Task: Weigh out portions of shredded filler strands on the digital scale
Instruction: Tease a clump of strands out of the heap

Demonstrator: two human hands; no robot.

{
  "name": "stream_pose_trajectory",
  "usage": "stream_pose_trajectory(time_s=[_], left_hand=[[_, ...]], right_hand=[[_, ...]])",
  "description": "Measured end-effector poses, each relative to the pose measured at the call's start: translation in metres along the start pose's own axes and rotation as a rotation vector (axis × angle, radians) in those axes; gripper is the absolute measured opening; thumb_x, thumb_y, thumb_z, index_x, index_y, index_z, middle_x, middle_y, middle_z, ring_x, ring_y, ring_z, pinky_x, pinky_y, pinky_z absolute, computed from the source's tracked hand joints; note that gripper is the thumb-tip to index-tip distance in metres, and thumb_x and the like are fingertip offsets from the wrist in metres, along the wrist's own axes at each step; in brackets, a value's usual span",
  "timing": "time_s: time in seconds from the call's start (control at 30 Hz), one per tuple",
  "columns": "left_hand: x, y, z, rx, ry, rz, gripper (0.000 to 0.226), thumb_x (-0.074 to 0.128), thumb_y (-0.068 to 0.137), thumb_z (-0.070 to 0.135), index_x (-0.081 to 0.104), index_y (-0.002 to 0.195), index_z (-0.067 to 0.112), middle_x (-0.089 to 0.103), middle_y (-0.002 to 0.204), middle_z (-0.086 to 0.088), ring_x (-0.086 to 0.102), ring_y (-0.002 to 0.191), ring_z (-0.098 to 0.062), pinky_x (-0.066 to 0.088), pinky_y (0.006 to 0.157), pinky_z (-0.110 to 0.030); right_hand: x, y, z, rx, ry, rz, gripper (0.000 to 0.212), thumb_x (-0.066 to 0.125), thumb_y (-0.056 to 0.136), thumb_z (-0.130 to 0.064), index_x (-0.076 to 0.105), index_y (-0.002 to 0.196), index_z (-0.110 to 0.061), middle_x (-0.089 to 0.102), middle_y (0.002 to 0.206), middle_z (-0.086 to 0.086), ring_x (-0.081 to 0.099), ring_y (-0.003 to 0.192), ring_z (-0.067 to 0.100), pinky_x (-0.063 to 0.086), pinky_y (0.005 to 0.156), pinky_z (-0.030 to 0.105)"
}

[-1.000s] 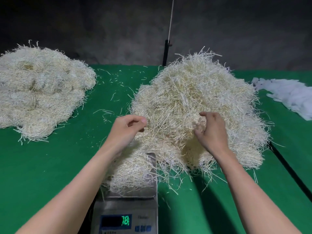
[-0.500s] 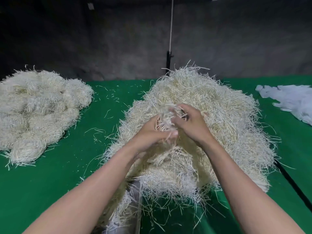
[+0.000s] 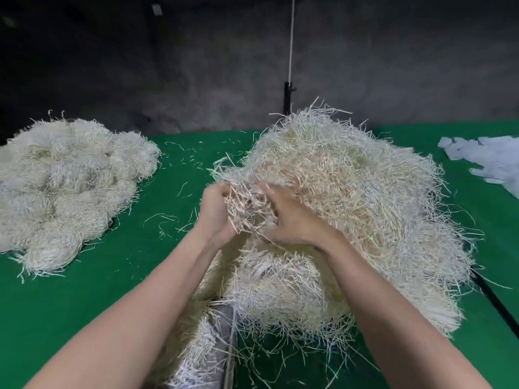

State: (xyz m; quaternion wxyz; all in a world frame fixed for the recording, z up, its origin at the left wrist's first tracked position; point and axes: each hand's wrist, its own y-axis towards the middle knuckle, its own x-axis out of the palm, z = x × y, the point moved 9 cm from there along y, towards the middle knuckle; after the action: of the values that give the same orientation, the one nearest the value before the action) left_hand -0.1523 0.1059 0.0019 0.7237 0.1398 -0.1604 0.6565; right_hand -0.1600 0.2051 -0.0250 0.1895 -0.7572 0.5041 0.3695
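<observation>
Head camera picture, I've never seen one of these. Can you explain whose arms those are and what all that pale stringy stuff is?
No machine here: the camera sits on a person's head, looking down at their own bare arms. The left hand and right hand meet in the middle, fingers curled round a clump of strands at the near edge of the big heap of shredded filler. A second pile lies far left on the green cloth. Near the bottom edge a grey scale pokes out, mostly buried; its display is not visible. Some pale crumpled material lies far right.
</observation>
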Motion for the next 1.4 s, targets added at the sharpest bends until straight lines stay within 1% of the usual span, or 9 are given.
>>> stream_pose_trajectory(time_s=[0.1,0.23,0.37,0.5,0.7,1.0,1.23,1.33,1.4], left_hand=[[-0.006,-0.001,0.017,0.067,-0.109,0.024,0.030,0.036,0.076,0.011,0.053,0.052,0.016,0.053,0.053,0.000,0.053,0.047,-0.015,0.051,0.052,-0.027],[-0.031,0.007,0.034,0.136,-0.105,0.099,0.022,0.042,0.091,0.018,0.052,0.071,0.015,0.052,0.067,0.003,0.051,0.048,-0.010,0.045,0.046,-0.021],[-0.020,0.019,-0.002,0.006,1.043,-0.062,0.052,0.069,0.078,0.020,0.051,0.127,0.024,0.052,0.104,0.018,0.061,0.072,-0.003,0.055,0.062,-0.023],[-0.011,0.020,-0.050,-0.191,1.681,-0.248,0.034,0.073,0.074,0.022,0.055,0.101,0.012,0.061,0.085,0.000,0.059,0.065,-0.009,0.056,0.060,-0.022],[-0.009,0.022,-0.020,-0.205,0.952,-0.183,0.022,0.072,0.078,0.017,0.056,0.065,0.011,0.053,0.048,0.009,0.038,0.036,-0.001,0.032,0.037,-0.013],[-0.068,0.033,0.057,0.131,1.354,0.385,0.029,0.071,0.080,0.019,0.064,0.108,0.014,0.065,0.071,0.002,0.050,0.044,-0.006,0.034,0.035,-0.015],[-0.053,0.026,0.046,0.026,0.788,0.221,0.022,0.056,0.084,0.003,0.047,0.064,0.008,0.049,0.063,0.000,0.039,0.042,-0.003,0.033,0.038,-0.017],[-0.029,0.014,0.056,0.092,0.538,0.151,0.024,0.044,0.074,-0.005,0.042,0.056,0.011,0.056,0.083,-0.002,0.052,0.075,-0.006,0.043,0.080,-0.028],[-0.011,0.008,0.059,0.096,0.283,0.021,0.008,0.047,0.065,0.004,0.053,0.065,0.009,0.065,0.083,-0.004,0.060,0.079,-0.015,0.050,0.080,-0.033]], right_hand=[[-0.004,0.004,0.030,0.194,-0.120,0.210,0.072,0.071,0.080,-0.030,0.031,0.139,-0.035,0.041,0.143,-0.003,0.057,0.106,0.015,0.047,0.090,0.032],[-0.022,-0.006,0.059,0.280,-0.019,0.383,0.060,0.070,0.077,-0.005,0.046,0.123,-0.034,0.054,0.126,-0.004,0.055,0.095,0.012,0.050,0.088,0.037],[-0.025,-0.006,0.041,0.175,0.132,0.394,0.088,0.058,0.068,0.017,0.036,0.134,-0.037,0.044,0.136,-0.013,0.053,0.104,0.006,0.056,0.076,0.029],[-0.019,-0.004,0.023,0.071,0.034,0.308,0.098,0.054,0.065,0.019,0.026,0.139,-0.040,0.038,0.141,-0.014,0.050,0.102,0.003,0.057,0.069,0.027],[-0.026,-0.009,0.055,0.212,-0.123,0.225,0.069,0.072,0.077,-0.021,0.038,0.136,-0.032,0.054,0.114,-0.008,0.052,0.085,0.007,0.050,0.071,0.024],[-0.062,-0.050,0.125,0.495,-0.344,0.285,0.064,0.066,0.082,-0.020,0.037,0.139,-0.029,0.062,0.114,0.001,0.061,0.088,0.017,0.051,0.073,0.028],[-0.074,-0.037,0.003,0.157,-0.370,0.271,0.093,0.081,0.065,-0.039,0.029,0.142,-0.033,0.055,0.127,-0.006,0.052,0.103,0.012,0.038,0.088,0.025],[-0.058,-0.015,-0.049,-0.039,0.038,0.271,0.115,0.082,0.057,-0.037,0.005,0.144,-0.046,0.025,0.149,-0.016,0.031,0.131,0.006,0.026,0.105,0.028],[-0.026,0.007,-0.059,-0.047,0.332,0.183,0.115,0.083,0.061,-0.026,0.005,0.143,-0.048,0.026,0.147,-0.017,0.035,0.119,-0.006,0.040,0.095,0.020]])
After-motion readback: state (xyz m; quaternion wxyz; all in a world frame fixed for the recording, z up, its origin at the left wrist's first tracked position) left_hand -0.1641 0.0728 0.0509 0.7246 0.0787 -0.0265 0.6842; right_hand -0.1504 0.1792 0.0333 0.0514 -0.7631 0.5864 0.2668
